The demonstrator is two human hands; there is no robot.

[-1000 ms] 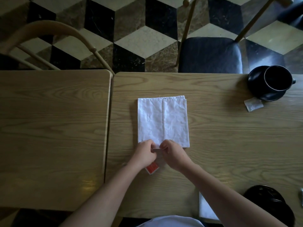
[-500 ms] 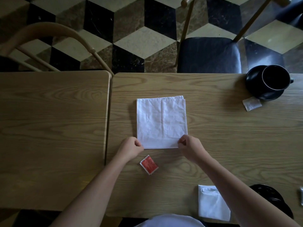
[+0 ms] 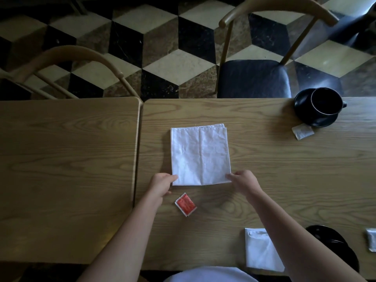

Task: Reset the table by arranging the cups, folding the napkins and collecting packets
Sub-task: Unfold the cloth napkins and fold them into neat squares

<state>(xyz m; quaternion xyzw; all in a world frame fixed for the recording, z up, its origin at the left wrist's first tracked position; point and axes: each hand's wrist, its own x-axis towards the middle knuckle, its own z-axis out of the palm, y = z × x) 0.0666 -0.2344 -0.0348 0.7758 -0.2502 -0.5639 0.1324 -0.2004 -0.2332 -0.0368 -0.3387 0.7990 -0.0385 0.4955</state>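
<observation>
A white napkin (image 3: 200, 154) lies folded flat in the middle of the right wooden table (image 3: 264, 169). My left hand (image 3: 161, 185) pinches its near left corner and my right hand (image 3: 243, 181) pinches its near right corner. A red packet (image 3: 185, 204) lies on the table just below the napkin, between my forearms. A black cup (image 3: 325, 100) stands on a black saucer (image 3: 305, 110) at the far right, with a pale packet (image 3: 302, 131) beside it. A second folded white napkin (image 3: 259, 249) sits at the near edge, partly under my right arm.
Another black saucer (image 3: 333, 243) sits at the near right, with a pale packet (image 3: 371, 239) at the frame's edge. A second wooden table (image 3: 67, 169) adjoins on the left. Two chairs (image 3: 254, 78) stand beyond on the chequered floor.
My hands parted from the middle of the napkin's near edge to its two near corners. The red packet, before under my hands, now lies uncovered.
</observation>
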